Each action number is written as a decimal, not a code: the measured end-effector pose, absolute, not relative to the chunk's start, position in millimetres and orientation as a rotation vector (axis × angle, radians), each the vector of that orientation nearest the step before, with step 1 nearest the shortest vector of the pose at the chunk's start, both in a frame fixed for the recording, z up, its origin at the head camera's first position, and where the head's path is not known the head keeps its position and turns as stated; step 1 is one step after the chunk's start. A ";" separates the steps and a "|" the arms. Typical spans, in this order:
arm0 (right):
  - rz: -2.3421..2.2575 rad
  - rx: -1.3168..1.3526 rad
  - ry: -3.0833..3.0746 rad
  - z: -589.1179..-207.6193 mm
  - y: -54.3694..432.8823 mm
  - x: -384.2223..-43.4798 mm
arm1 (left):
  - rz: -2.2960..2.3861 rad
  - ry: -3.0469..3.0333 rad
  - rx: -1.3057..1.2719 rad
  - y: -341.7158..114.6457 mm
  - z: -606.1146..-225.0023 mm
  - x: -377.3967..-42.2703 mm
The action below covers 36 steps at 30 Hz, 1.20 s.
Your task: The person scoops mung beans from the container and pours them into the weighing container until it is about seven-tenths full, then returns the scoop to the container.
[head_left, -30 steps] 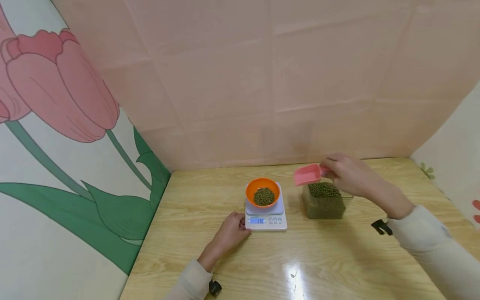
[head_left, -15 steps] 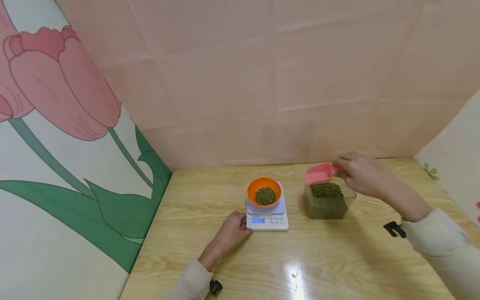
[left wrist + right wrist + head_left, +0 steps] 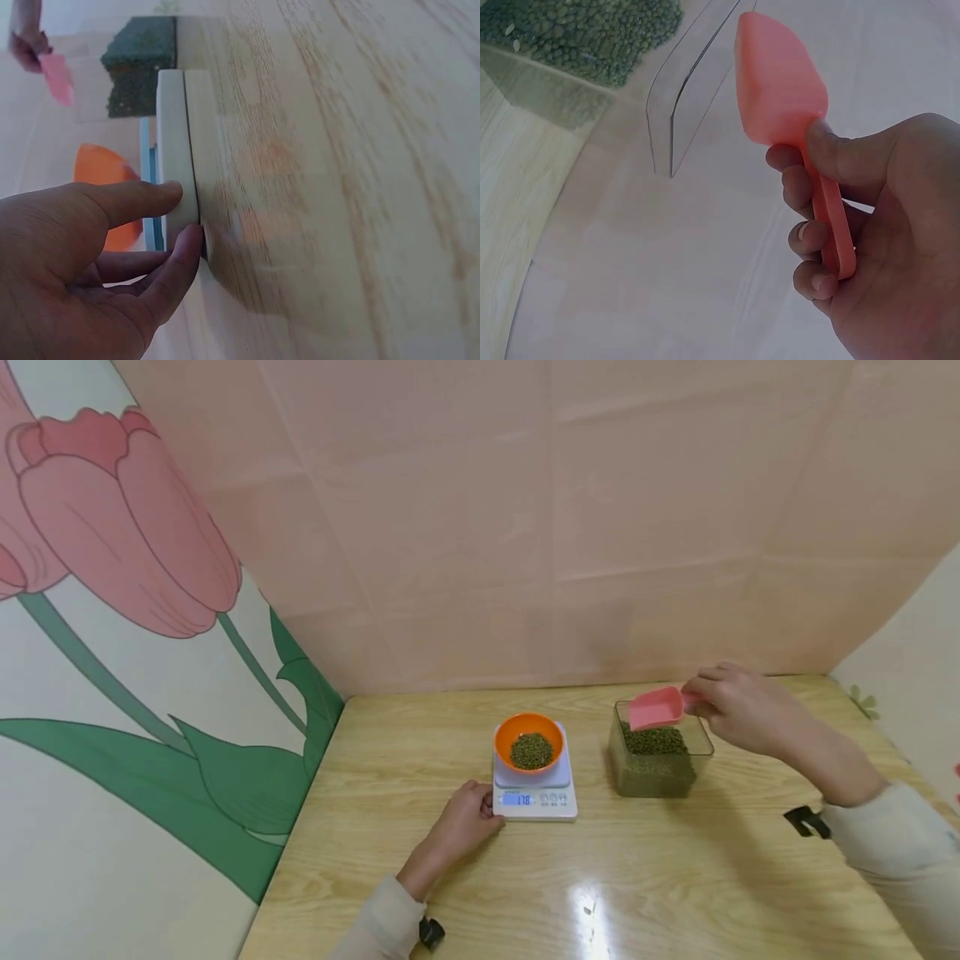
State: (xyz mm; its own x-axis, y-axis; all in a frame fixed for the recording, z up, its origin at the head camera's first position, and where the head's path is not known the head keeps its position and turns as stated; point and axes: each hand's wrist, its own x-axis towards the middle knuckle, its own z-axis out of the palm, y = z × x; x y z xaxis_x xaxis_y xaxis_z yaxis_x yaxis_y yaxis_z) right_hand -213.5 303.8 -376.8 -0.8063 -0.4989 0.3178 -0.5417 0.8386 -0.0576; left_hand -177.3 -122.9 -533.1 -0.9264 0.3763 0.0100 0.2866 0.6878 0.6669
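Observation:
In the head view my left hand (image 3: 463, 820) grips the left front corner of a white kitchen scale (image 3: 536, 807). Its thumb (image 3: 154, 201) lies against the front edge in the left wrist view. On the scale's platform sits an orange bowl (image 3: 505, 730) with green mung beans (image 3: 531, 752) in it; the display reads 178. My right hand (image 3: 750, 706) holds a pink scoop (image 3: 657, 707) by its handle, fingers wrapped around it. The scoop is over a clear plastic container (image 3: 652, 781) part filled with mung beans (image 3: 592, 37). No beans show in the scoop.
The wooden table (image 3: 405, 752) ends at a pink-covered wall (image 3: 480, 568) at the back. The container stands a short way right of the scale. A wall with painted tulips (image 3: 135, 527) rises on the left, and a pale wall (image 3: 900, 643) on the right.
My right hand has moved right with the scoop, from the gap between bowl and container to over the container. My left hand stays at the scale, and the display still reads 178.

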 end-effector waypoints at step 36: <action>0.140 0.781 -2.927 -382.7 317.5 -219.0 | 1.053 2.761 0.544 -122.1 -531.8 -177.5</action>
